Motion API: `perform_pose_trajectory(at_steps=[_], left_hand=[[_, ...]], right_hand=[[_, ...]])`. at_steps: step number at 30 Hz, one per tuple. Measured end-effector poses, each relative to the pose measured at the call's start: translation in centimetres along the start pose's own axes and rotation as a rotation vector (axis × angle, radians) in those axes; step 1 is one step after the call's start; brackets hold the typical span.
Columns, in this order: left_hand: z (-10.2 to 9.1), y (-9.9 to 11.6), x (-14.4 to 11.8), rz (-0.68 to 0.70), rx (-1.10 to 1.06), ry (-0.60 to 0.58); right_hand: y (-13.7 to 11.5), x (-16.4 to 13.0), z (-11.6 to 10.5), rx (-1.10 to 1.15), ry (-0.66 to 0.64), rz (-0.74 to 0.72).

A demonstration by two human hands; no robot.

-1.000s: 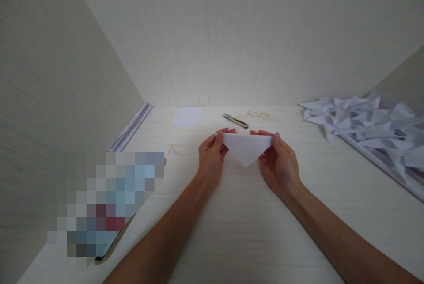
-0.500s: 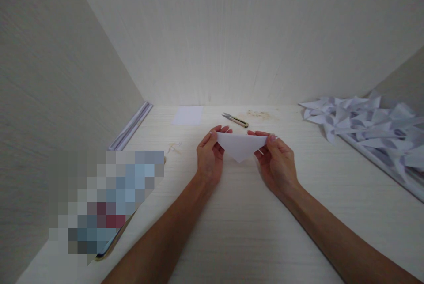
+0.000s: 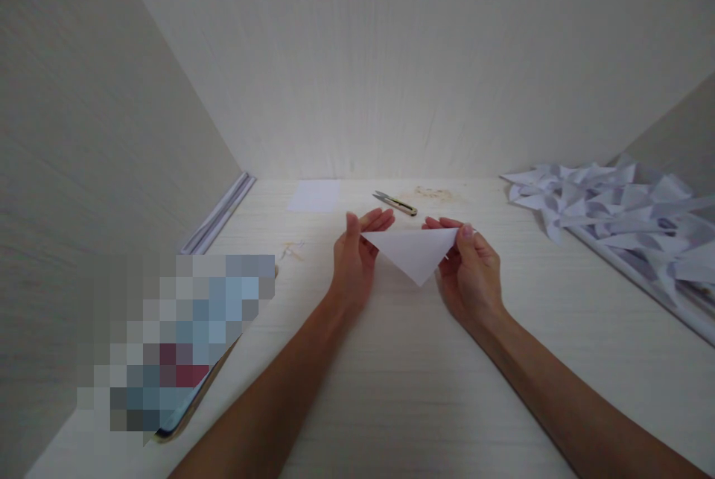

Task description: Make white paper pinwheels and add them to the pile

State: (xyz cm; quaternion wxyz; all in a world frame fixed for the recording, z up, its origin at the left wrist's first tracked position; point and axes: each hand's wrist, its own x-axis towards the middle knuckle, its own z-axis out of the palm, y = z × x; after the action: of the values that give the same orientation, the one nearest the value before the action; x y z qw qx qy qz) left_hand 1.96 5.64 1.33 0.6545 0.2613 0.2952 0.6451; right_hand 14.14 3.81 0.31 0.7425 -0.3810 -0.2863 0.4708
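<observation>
A white sheet of paper folded into a triangle [image 3: 416,252] is held above the table, with its long edge at the top and its point hanging down. My right hand [image 3: 472,263] pinches its right corner between thumb and fingers. At the left corner, my left hand [image 3: 357,255] has its thumb raised and its fingers stretched out. That corner lies against the hand without a pinch. Just beyond my hands is a pair of thread snips [image 3: 395,202], and farther left a flat white sheet of paper [image 3: 313,195].
Folded paper pinwheels [image 3: 608,203] are heaped at the right over a long white roll or bar [image 3: 631,274]. A phone-like device [image 3: 190,360], blurred out, lies at left. Whitish strips [image 3: 219,212] run along the left wall. Small scraps [image 3: 293,249] lie on the table.
My left thumb has lifted off the paper's left corner. The folded paper has shifted slightly right, showing more of its triangle, while my right hand keeps its pinch.
</observation>
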Motion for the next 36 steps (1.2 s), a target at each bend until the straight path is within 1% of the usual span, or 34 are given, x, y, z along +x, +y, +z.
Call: perform_pose_trajectory(at_steps=[4, 10, 16, 19, 24, 28, 33, 36], left_hand=[[0.2, -0.5, -0.4, 0.036, 0.116, -0.042], [0.0, -0.8, -0.4, 0.038, 0.145, -0.067], [-0.1, -1.0, -0.6, 0.072, 0.23, -0.18], [0.0, -0.9, -0.9, 0.084, 0.281, -0.217], [0.1, -0.9, -0.9, 0.065, 0.373, -0.178], [-0.1, -1.2, -0.5, 0.032, 0.332, -0.141], [-0.3, -1.2, -0.2, 0.025, 0.295, -0.075], [-0.2, -1.0, -0.2, 0.006, 0.267, -0.065]], right_hand=[[0.1, 0.1, 0.0, -0.005, 0.025, -0.011], [0.0, 0.2, 0.0, 0.013, 0.055, 0.004], [-0.1, 0.3, 0.0, 0.032, 0.13, 0.027], [0.0, 0.3, 0.0, 0.035, 0.154, 0.024], [0.0, 0.3, -0.1, 0.032, 0.15, 0.008], [0.0, 0.3, 0.0, 0.006, 0.102, 0.025], [-0.2, 0.0, 0.4, 0.011, 0.027, 0.078], [-0.3, -0.2, 0.5, 0.022, -0.001, 0.108]])
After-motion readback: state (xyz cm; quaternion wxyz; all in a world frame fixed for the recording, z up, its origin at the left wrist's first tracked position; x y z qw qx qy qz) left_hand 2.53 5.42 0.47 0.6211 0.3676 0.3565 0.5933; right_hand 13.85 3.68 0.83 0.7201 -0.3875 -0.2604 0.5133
